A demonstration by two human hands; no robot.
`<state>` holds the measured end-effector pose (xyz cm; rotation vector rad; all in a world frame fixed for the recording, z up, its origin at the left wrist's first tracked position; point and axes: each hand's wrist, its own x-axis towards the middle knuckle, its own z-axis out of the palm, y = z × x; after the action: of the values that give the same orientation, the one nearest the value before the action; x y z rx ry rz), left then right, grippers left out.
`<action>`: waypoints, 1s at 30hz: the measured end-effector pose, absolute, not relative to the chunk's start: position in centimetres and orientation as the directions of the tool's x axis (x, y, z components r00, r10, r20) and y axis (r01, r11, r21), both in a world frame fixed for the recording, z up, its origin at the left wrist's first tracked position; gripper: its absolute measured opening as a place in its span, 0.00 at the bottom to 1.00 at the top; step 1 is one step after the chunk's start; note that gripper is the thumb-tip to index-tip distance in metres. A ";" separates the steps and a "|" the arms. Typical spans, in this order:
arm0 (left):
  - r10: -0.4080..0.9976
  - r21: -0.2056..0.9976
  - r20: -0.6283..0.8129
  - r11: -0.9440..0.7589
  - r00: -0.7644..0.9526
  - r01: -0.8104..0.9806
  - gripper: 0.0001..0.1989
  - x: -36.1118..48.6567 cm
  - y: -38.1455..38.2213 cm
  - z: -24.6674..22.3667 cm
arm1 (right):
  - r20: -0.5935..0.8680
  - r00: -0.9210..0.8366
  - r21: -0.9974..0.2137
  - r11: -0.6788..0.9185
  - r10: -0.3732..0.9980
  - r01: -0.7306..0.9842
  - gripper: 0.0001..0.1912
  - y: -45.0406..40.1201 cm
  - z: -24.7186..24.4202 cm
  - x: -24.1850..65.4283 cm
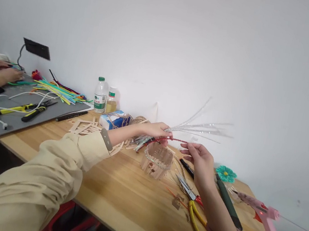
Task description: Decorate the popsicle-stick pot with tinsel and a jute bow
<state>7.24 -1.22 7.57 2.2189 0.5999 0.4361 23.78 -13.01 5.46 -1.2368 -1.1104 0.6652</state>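
The left hand was closed around a sheaf of silvery stems (exactly how each finger lay was hidden), their loose ends fanning out to the right. The right hand had thumb and forefinger pinched together on the right end of a red fuzzy stem, its other fingers loosely curled. The red stem ran left to the left hand, above the far rim of a small stick-walled container, which stood upright on the wooden table.

The likeliest trouble was a snag: the red stem lay right against the silvery ones, so a brisk pull might have dragged several out together. The container sat just below (rather exposed, it seemed), and a dropped wrist could have knocked it or bent its rim.

To the right, the scissors lay open beneath the right forearm, beside yellow-handled pliers; a careless sweep could have met the blades. Farther right, the pink glue gun showed a red light (possibly hot), so its nozzle threatened a straying arm.
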 end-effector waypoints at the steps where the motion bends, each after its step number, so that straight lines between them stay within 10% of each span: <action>1: 0.520 0.774 0.104 -0.578 0.848 0.259 0.18 7.0 -1.2 7.5 | 0.302 0.385 -0.952 0.256 0.872 0.166 0.14 -12.6 5.6 24.1; 10: 0.474 0.700 0.034 -0.640 0.880 0.318 0.22 6.4 -0.2 7.2 | 0.351 0.532 -0.932 0.233 0.771 0.278 0.08 -11.4 5.5 26.9; 21: 0.665 0.285 0.191 -0.741 0.722 0.608 0.18 4.9 1.8 6.9 | 0.495 0.634 -0.833 0.116 0.595 0.541 0.14 -13.7 6.9 31.4; 23: 0.662 0.210 0.231 -0.749 0.713 0.628 0.16 5.6 1.0 7.2 | 0.686 0.544 -0.668 0.123 0.482 0.734 0.21 -14.6 7.6 29.8; 27: 0.552 0.065 0.319 -0.824 0.770 0.563 0.14 8.0 -2.3 8.7 | 0.796 -0.207 0.145 0.153 0.569 0.977 0.31 -15.1 8.5 25.4; 30: 0.431 -0.047 0.369 -0.876 0.823 0.480 0.14 9.4 -4.7 10.1 | 0.592 -0.224 0.168 0.153 0.774 0.974 0.22 -14.4 8.8 24.7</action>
<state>9.36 -4.67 10.08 3.1302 0.7864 0.5805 24.71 -14.42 8.84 -1.6715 -2.0706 -0.7480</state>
